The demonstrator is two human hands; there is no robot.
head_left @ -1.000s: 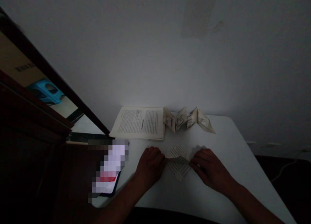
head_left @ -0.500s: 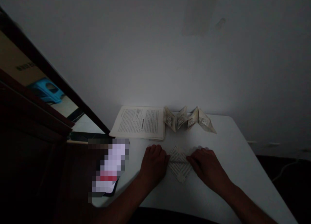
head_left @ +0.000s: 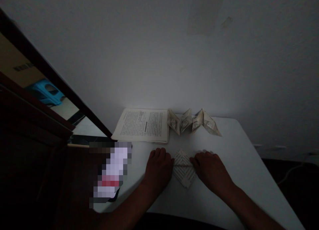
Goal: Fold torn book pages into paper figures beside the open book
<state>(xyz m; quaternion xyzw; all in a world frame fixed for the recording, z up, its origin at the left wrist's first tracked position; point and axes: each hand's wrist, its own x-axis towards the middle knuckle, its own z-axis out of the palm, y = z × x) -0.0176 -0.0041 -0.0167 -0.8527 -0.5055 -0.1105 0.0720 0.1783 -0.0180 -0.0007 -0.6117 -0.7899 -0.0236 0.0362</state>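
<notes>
A small folded piece of printed paper (head_left: 184, 175), diamond-shaped with a crease across its middle, lies on the white table (head_left: 224, 150) between my hands. At its left corner, my left hand (head_left: 159, 165) is closed, thumb and curled fingers pinching the edge. My right hand (head_left: 209, 167) pinches the opposite corner in the same way. Both hands rest low against the tabletop. Beyond them, several folded paper shapes (head_left: 185, 121) of the same printed paper stand in a row near the wall.
Left of the folded shapes lies a stack of printed pages (head_left: 143, 125) against the wall (head_left: 154, 57). A phone (head_left: 112, 173) with a blurred-out screen sits at the table's left edge. A dark-framed mirror or opening (head_left: 57, 77) leans at the far left, showing a blue plastic object.
My right hand has shifted very slightly left along the paper's corner. The view has moved a little; otherwise both hands keep their hold on the folded paper.
</notes>
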